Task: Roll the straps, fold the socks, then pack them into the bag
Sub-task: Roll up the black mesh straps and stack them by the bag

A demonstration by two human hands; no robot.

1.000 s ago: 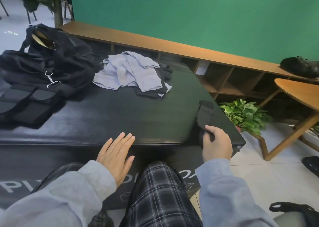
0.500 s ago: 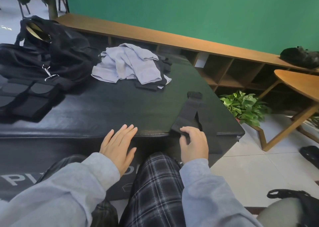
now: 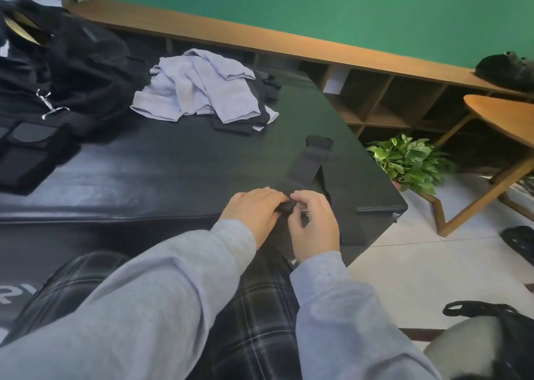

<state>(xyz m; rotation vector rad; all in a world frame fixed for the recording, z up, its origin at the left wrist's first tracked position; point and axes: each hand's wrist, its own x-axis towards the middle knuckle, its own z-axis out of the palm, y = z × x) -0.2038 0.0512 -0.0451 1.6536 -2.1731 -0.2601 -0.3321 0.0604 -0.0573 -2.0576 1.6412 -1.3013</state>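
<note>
Both hands meet at the near edge of the black mat (image 3: 173, 171). Left hand (image 3: 254, 212) and right hand (image 3: 315, 229) each curl their fingers round the near end of one black strap (image 3: 306, 165) and pinch it into a small roll. The rest of the strap lies flat on the mat and runs away from the hands to a bunched far end. Farther back lies one pile of light blue socks (image 3: 202, 87) on some dark cloth. At the far left sits one black bag (image 3: 75, 61) with a silver clip (image 3: 46, 105). One green plant (image 3: 410, 160) stands on the floor to the right.
</note>
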